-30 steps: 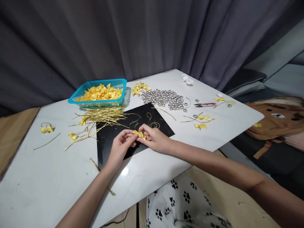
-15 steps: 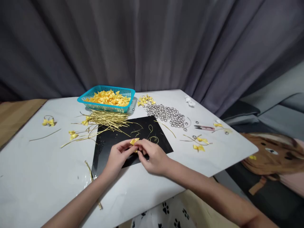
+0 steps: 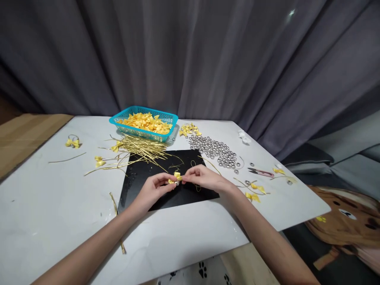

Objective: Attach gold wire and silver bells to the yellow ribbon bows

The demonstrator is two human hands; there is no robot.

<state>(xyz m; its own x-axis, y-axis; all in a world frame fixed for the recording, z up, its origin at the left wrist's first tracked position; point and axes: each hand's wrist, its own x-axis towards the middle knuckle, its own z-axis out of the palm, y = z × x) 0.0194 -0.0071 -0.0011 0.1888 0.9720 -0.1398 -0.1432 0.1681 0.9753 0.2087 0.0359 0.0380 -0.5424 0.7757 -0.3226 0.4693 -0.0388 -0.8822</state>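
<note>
Here, left hand pinching a yellow bow, right hand pinching its edge, blue basket heaped with bows

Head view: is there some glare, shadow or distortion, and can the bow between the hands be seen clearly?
Head view: a glint high on the grey curtain, at right; head view: a soft shadow beside the blue basket; head view: curtain folds lean at the sides, probably lens distortion; head view: the yellow bow shows only partly, its fine details unclear.
</note>
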